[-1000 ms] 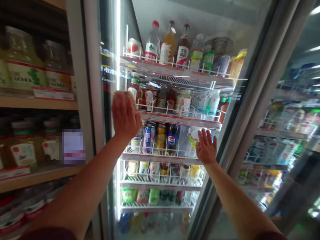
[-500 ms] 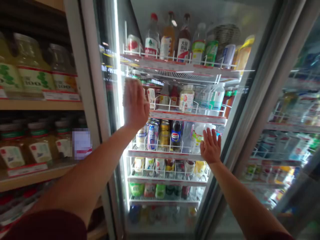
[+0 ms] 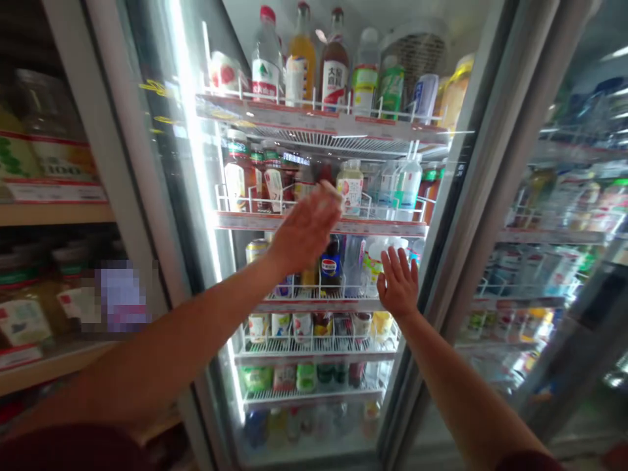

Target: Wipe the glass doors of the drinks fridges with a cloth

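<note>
I face a glass-door drinks fridge [image 3: 456,196] with lit wire shelves of bottles and cans. My left hand [image 3: 301,232] reaches across the glass at the second and third shelves. It is blurred, and its fingers press a small pale wad, apparently a cloth [image 3: 333,191], against the door. My right hand [image 3: 398,282] lies flat on the glass with fingers spread, in front of the third shelf near the door's right frame. It holds nothing. A Pepsi bottle [image 3: 331,267] stands behind the glass between the two hands.
Wooden shelves [image 3: 53,212] with jars and bottles stand to the left of the fridge. A second glass-door fridge [image 3: 564,235] with more drinks stands to the right. The grey door frame [image 3: 495,163] runs slantwise between the two.
My left hand has swept right and slightly down across the glass, from the door's left edge toward the middle. My right hand has stayed flat in place. The view has shifted right.
</note>
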A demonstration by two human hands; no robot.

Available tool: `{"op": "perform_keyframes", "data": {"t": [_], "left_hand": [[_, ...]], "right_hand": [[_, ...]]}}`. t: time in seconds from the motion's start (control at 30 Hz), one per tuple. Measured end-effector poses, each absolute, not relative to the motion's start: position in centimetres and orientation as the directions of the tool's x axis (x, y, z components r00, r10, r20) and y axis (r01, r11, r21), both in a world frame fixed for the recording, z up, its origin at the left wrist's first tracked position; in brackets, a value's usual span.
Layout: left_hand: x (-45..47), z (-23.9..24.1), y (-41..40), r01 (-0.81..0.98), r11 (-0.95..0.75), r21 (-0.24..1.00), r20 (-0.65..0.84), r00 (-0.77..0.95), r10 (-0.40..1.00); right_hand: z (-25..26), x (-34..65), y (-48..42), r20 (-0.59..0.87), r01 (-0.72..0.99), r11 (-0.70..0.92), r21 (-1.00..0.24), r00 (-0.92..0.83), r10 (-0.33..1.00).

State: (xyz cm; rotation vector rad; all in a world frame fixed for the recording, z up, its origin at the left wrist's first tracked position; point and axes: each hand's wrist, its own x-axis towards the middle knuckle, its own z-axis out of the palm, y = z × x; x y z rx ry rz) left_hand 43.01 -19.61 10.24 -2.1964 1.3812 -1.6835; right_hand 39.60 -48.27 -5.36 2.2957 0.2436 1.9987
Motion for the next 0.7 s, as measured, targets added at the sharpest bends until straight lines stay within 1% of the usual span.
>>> {"op": "perform_keyframes", "data": {"t": [0.03,0.07,0.1,0.13,0.17,0.2,0.23,0.27,0.3,0.33,0.37,0.4,0.43,0.47,0.5,0.53,0.57,0.6,0.63,0.67,0.7], "left_hand": [[43.1,9.6,-19.8,-0.639,-0.434,-0.635,0.584,-0.029,-0.811],[43.1,9.2,-19.7,-0.648,-0.308,-0.696,0.452,-0.063,-0.890],[43.2,9.3,-19.5,-0.640,-0.269,-0.720,0.407,-0.076,-0.910],[43.3,9.6,-19.0,-0.619,-0.329,-0.714,0.462,-0.062,-0.885],[43.4,10.0,-18.5,-0.588,-0.466,-0.661,0.596,-0.035,-0.802],[43.5,10.2,-18.1,-0.549,-0.629,-0.550,0.754,-0.002,-0.657],[43.4,10.2,-17.9,-0.507,-0.761,-0.405,0.876,0.025,-0.482],[43.4,9.7,-17.7,-0.476,-0.835,-0.275,0.942,0.040,-0.333],[43.3,8.8,-17.8,-0.467,-0.859,-0.213,0.964,0.045,-0.263],[43.2,7.5,-17.9,-0.485,-0.840,-0.246,0.953,0.040,-0.302],[43.2,6.1,-18.0,-0.517,-0.778,-0.356,0.902,0.026,-0.430],[43.1,4.8,-17.9,-0.554,-0.658,-0.510,0.792,-0.003,-0.611],[43.2,3.8,-17.7,-0.570,-0.524,-0.633,0.659,-0.042,-0.751],[43.2,3.2,-17.2,-0.560,-0.437,-0.704,0.565,-0.069,-0.822],[43.3,3.0,-16.5,-0.531,-0.435,-0.728,0.551,-0.074,-0.831],[43.4,3.3,-15.7,-0.488,-0.520,-0.701,0.620,-0.057,-0.783],[43.4,3.7,-14.9,-0.438,-0.662,-0.608,0.746,-0.031,-0.665],[43.5,4.1,-14.2,-0.392,-0.798,-0.458,0.869,-0.005,-0.496],[43.4,4.3,-13.6,-0.357,-0.886,-0.296,0.946,0.016,-0.322],[43.4,4.0,-13.2,-0.348,-0.919,-0.186,0.977,0.032,-0.210],[43.3,3.4,-13.0,-0.365,-0.918,-0.154,0.983,0.043,-0.181]], "right_hand": [[-5.3,39.6,-48.3,0.976,0.059,-0.984,0.167,0.134,0.174],[-5.3,39.6,-48.3,0.976,0.056,-0.985,0.166,0.135,0.172],[-5.3,39.6,-48.3,0.976,0.056,-0.984,0.169,0.132,0.175],[-5.3,39.6,-48.3,0.975,0.056,-0.983,0.174,0.128,0.180],[-5.2,39.6,-48.3,0.976,0.055,-0.982,0.179,0.118,0.184],[-5.2,39.6,-48.3,0.976,0.054,-0.982,0.184,0.110,0.188],[-5.2,39.6,-48.2,0.976,0.050,-0.981,0.189,0.103,0.193],[-5.2,39.6,-48.2,0.975,0.044,-0.980,0.194,0.100,0.197],[-5.1,39.6,-48.2,0.975,0.038,-0.980,0.194,0.101,0.197],[-5.1,39.6,-48.2,0.976,0.031,-0.982,0.188,0.109,0.190],[-5.1,39.5,-48.2,0.976,0.026,-0.983,0.179,0.120,0.181],[-5.1,39.5,-48.2,0.976,0.025,-0.985,0.170,0.131,0.172],[-5.2,39.5,-48.2,0.977,0.032,-0.986,0.163,0.135,0.166],[-5.2,39.5,-48.2,0.977,0.043,-0.986,0.159,0.136,0.163],[-5.2,39.5,-48.3,0.977,0.052,-0.986,0.158,0.134,0.164],[-5.2,39.5,-48.3,0.977,0.057,-0.985,0.161,0.134,0.167],[-5.2,39.5,-48.3,0.976,0.054,-0.985,0.165,0.138,0.171],[-5.2,39.5,-48.2,0.975,0.045,-0.985,0.167,0.144,0.172],[-5.2,39.4,-48.2,0.974,0.033,-0.985,0.169,0.147,0.172],[-5.1,39.3,-48.2,0.974,0.025,-0.985,0.173,0.144,0.175],[-5.1,39.3,-48.2,0.975,0.022,-0.984,0.179,0.133,0.180]]}}
